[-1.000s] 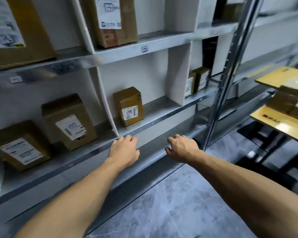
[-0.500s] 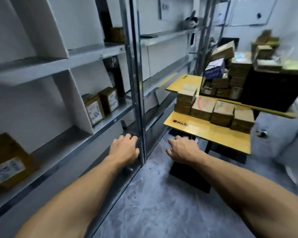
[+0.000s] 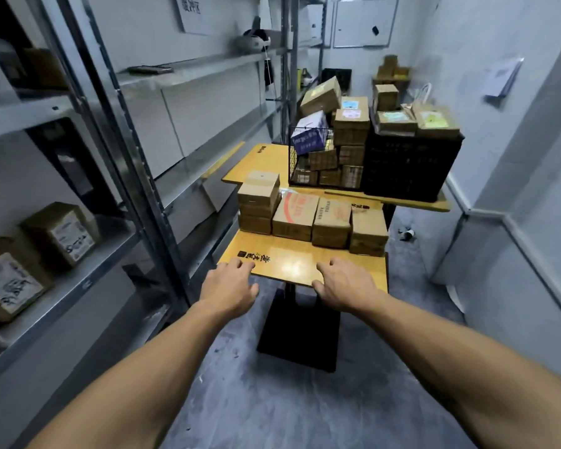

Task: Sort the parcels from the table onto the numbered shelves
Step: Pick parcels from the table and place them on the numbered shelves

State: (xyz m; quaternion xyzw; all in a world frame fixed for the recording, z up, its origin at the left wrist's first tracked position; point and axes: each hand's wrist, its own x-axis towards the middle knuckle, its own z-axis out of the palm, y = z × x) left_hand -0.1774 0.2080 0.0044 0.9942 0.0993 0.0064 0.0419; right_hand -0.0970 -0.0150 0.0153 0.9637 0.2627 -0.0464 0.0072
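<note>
left hand (image 3: 229,288), right hand (image 3: 342,286), at table (image 3: 292,265) edge

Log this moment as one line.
left hand: open, empty | right hand: open, empty | parcels: row on near table | next: likely pick one

The white sign (image 3: 193,14) on the shelves (image 3: 208,68) reads "缓冲区".

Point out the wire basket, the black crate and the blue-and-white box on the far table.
wire basket (image 3: 300,171), head view, front mesh wall.
black crate (image 3: 408,170), head view, front wall.
blue-and-white box (image 3: 308,136), head view, printed front face.
</note>
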